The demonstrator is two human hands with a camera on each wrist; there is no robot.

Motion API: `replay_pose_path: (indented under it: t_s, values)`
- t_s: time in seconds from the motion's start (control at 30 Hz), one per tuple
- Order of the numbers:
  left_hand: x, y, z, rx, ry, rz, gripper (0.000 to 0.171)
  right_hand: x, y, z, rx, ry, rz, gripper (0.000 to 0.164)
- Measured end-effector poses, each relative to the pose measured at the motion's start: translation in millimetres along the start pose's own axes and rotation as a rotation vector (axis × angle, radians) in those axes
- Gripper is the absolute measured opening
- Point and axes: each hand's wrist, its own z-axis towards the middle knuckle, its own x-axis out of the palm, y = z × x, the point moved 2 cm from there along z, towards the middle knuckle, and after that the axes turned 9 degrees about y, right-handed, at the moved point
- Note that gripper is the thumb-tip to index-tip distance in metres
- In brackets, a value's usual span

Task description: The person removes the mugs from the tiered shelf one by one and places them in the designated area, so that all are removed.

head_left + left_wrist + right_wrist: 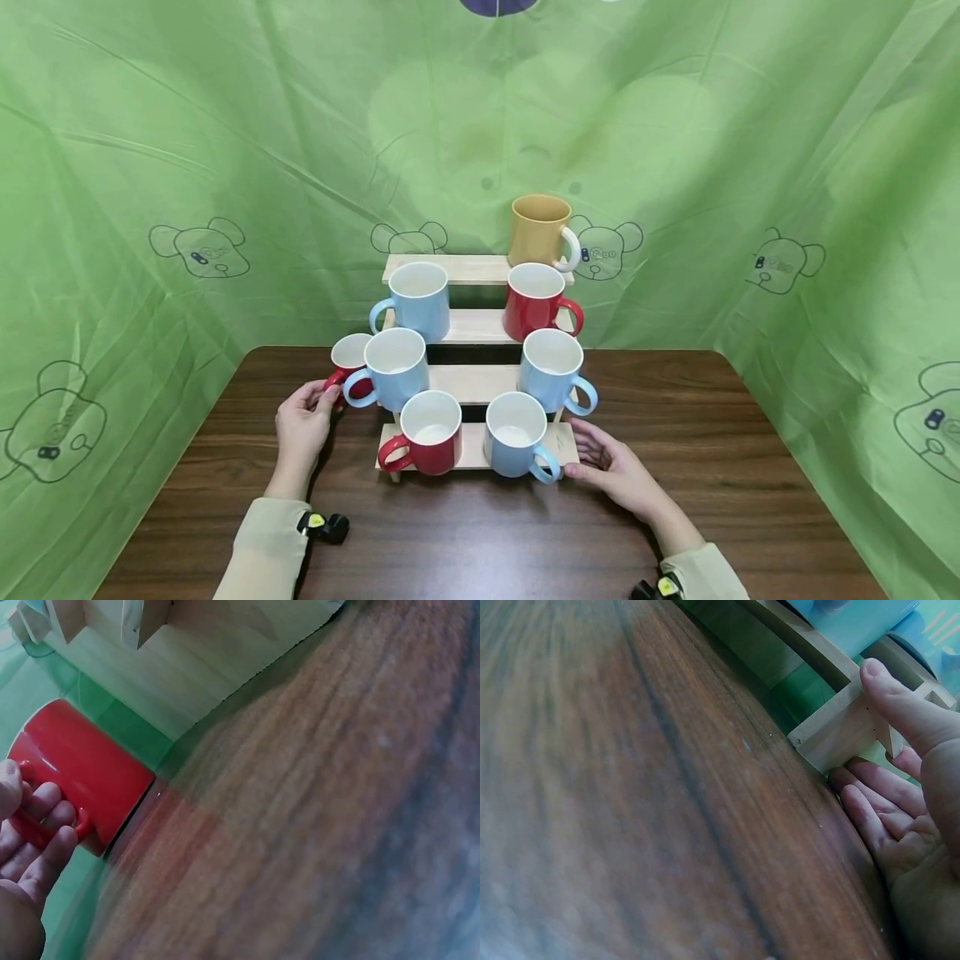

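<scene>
My left hand [303,421] pinches the handle of a red mug [86,769] with a white inside. That mug stands at the left side of a stepped wooden rack [474,385], partly hidden in the head view behind a light blue mug [401,379]. At the rack's lower right end is my right hand [613,467]. Its thumb lies against the board's end and its fingers bend around the side, gripping the corner, as the right wrist view shows. Nearest to this hand on the bottom step sits another light blue mug [516,442], handle toward the right.
Beside it on the bottom step is a red mug [438,450]. Higher steps hold a light blue mug [555,367] at right, a light blue mug [423,304], a red mug [528,308] and a yellow mug [536,237] on top. Green curtains [300,167] surround the brown table [465,542].
</scene>
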Motion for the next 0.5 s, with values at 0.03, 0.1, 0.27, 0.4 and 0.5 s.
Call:
replay_pose_path:
  t_s: [0.03, 0.1, 0.27, 0.4, 0.5]
  values:
    - [-0.2, 0.4, 0.1, -0.004, 0.003, 0.002, 0.017, 0.1, 0.1, 0.4, -0.002, 0.002, 0.001, 0.075]
    - [-0.6, 1.1, 0.7, -0.007, 0.01, 0.017, 0.017, 0.0, 0.0, 0.8, -0.006, 0.002, 0.001, 0.075]
    - [-1.4, -0.1, 1.7, 0.008, 0.041, 0.102, 0.014, 0.1, 0.4, 0.9, -0.004, 0.0, -0.002, 0.075]
    - [-2.0, -2.1, 1.1, 0.04, 0.062, 0.183, 0.012, 0.1, 0.7, 0.1, 0.01, -0.002, -0.004, 0.075]
    - [-2.0, -1.1, 1.1, 0.049, 0.073, 0.184, 0.011, -0.1, 0.6, 0.1, 0.017, -0.004, -0.007, 0.074]
